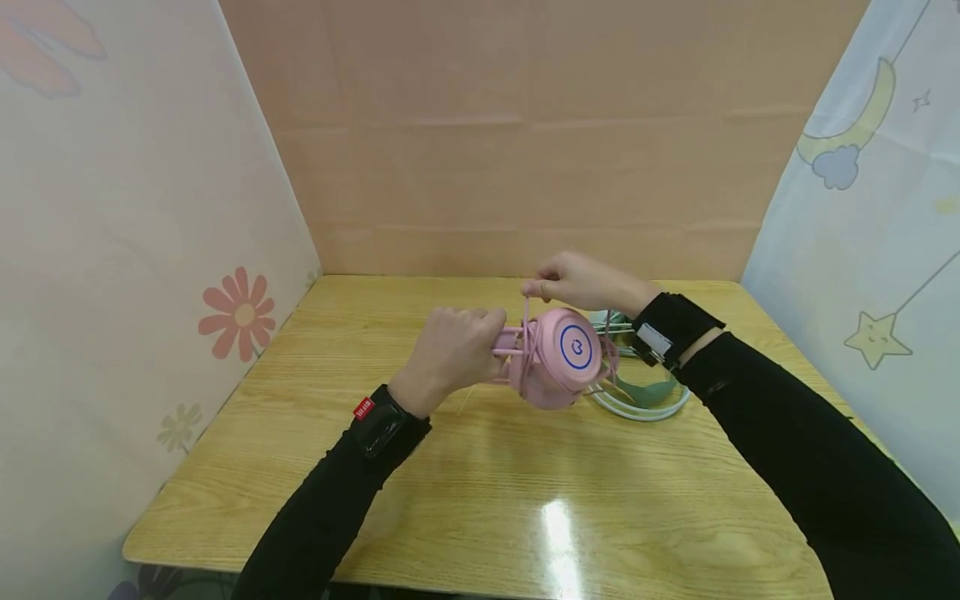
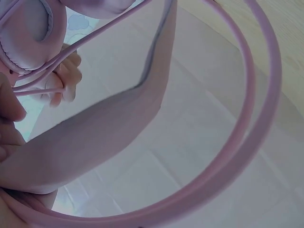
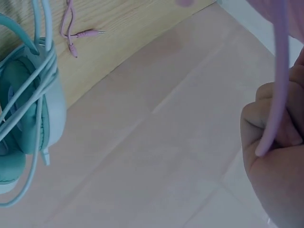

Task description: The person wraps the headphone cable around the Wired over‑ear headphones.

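Pink headphones (image 1: 577, 346) are held up above the table, one round ear cup with a blue ring mark facing me. My left hand (image 1: 453, 350) grips them by the band side; in the left wrist view the wide headband (image 2: 95, 137) and thin pink hoops run out from its fingers. A pink cable (image 1: 527, 310) is wound about the cups. Above them, my right hand (image 1: 581, 279) pinches a strand of that cable between thumb and fingers. In the right wrist view, slim pink plugs (image 3: 88, 33) hang from a cable end.
Teal-and-white headphones (image 1: 648, 392), with their cable wrapped round them, lie on the wooden table (image 1: 360, 500) behind and right of the pink pair, partly hidden by my right forearm. Patterned side sheets and a plain back sheet (image 1: 525, 142) enclose the table.
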Demonstrator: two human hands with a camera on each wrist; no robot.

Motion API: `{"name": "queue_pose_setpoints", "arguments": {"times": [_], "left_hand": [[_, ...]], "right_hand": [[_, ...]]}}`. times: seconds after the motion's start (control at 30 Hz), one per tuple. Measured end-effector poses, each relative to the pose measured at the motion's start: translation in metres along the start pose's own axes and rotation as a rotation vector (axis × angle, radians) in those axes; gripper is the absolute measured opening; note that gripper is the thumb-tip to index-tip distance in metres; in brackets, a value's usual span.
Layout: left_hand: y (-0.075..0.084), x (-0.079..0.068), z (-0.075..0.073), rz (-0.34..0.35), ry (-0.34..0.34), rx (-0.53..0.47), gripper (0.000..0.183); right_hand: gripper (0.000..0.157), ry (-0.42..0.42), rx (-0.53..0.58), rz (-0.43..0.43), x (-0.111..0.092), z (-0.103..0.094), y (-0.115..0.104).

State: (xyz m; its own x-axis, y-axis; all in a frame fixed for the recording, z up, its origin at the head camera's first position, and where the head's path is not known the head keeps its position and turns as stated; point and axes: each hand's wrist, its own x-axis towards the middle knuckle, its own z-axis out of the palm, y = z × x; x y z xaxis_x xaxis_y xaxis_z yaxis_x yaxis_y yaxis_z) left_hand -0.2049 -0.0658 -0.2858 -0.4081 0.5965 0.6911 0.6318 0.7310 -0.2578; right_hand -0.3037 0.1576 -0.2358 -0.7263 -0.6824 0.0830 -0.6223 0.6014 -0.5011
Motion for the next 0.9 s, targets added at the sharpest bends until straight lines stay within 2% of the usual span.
{"name": "queue_pose_setpoints", "arguments": {"times": [0.17, 0.33, 0.5, 0.67, 0.9], "left_hand": [[-0.001, 0.0, 0.001, 0.001, 0.0, -0.012, 0.042], [-0.001, 0.0, 0.001, 0.004, 0.03, -0.044, 0.038], [-0.002, 0.001, -0.001, -0.003, 0.049, -0.087, 0.041], [-0.001, 0.002, -0.003, -0.002, 0.054, -0.084, 0.049], [-0.001, 0.002, -0.004, 0.002, 0.058, -0.086, 0.033]], "right_hand": [[0.038, -0.024, 0.045, 0.004, -0.004, 0.002, 0.008], [0.041, -0.034, 0.091, 0.034, -0.009, 0.004, 0.013], [0.043, -0.008, 0.124, 0.049, -0.012, 0.007, 0.023], [0.045, -0.017, 0.162, 0.065, -0.015, 0.012, 0.031], [0.046, -0.037, 0.181, 0.098, -0.017, 0.019, 0.042]]}}
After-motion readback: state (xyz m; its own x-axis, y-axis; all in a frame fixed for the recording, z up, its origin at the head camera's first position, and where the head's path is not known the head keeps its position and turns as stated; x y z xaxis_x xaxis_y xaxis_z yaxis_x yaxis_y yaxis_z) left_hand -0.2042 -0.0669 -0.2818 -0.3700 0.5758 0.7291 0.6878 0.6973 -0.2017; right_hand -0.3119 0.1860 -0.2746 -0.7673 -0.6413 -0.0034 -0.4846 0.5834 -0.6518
